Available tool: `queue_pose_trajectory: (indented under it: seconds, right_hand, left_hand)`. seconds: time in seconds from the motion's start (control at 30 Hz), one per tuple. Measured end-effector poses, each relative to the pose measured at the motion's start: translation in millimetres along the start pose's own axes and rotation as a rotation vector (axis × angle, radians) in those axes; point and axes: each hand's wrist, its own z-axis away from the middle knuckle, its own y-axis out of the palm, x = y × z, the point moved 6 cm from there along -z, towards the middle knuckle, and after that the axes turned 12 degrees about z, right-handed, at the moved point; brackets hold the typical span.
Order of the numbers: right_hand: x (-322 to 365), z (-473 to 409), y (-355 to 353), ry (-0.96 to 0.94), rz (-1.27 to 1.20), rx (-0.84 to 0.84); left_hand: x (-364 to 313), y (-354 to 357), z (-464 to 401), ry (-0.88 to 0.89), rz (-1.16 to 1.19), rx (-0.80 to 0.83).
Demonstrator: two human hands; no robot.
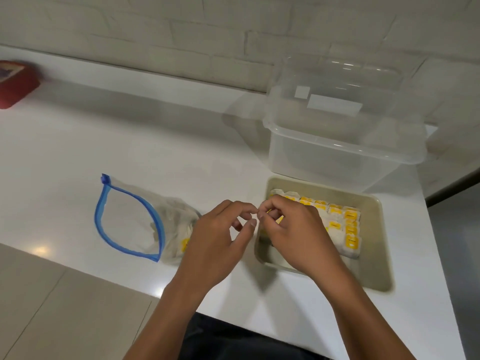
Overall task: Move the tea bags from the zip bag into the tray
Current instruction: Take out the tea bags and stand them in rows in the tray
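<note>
While bags fill tray.

Table: white, glossy surface, with light reflections near its front edge at 8 o'clock. Clear plastic container: stands upright on the table at 2 o'clock, open at the top, with white rectangular labels visible through its walls. Red object: sits on the table at 10 o'clock, at the frame's left edge, blurred; its type cannot be determined. White brick wall: runs behind the table at 12 o'clock. Pale tiled floor: visible at 7 o'clock.
</note>
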Motion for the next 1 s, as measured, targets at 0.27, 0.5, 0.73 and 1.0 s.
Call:
queue_pose_trajectory:
  seconds: [0.27, 0.5, 0.73, 1.0]
  right_hand:
    - [112, 3, 26, -0.072, -0.202, 0.020]
    - [182, 4, 85, -0.068, -0.144, 0.080]
    - [195, 2, 125, -0.007, 0.013, 0.201]
    - [155, -12, 170, 0.126, 0.304, 0.241]
  left_hand:
    - [1, -111, 19, 0.066, -0.095, -0.157]
    - [43, -179, 34, 0.011, -0.170, -0.254]
    - [93, -195, 34, -0.060, -0.318, -0.318]
    - [135, -160, 38, -0.299, -0.363, 0.111]
